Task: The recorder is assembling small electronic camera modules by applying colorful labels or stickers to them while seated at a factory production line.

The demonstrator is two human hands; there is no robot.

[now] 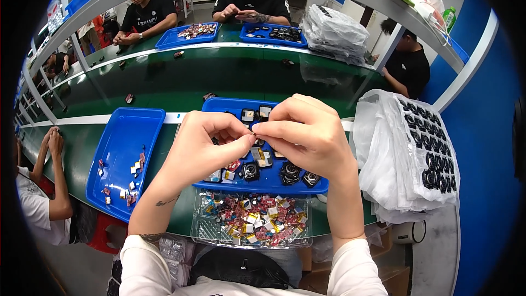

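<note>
My left hand and my right hand meet above a blue tray, thumbs and forefingers pinched together. Whatever is between the fingertips is tiny and mostly hidden. Black watch-like cases lie in the tray below, along with square pieces with pale or yellow faces; my hands cover part of them. Directly in front of me, a clear plastic tray holds a heap of small red circuit boards and white-and-yellow battery-like pieces.
To the left stands another blue tray with a few small parts. A stack of white plastic-wrapped sheets bearing black cases is at the right. Beyond runs a dark green conveyor belt with scattered pieces; several people work around it.
</note>
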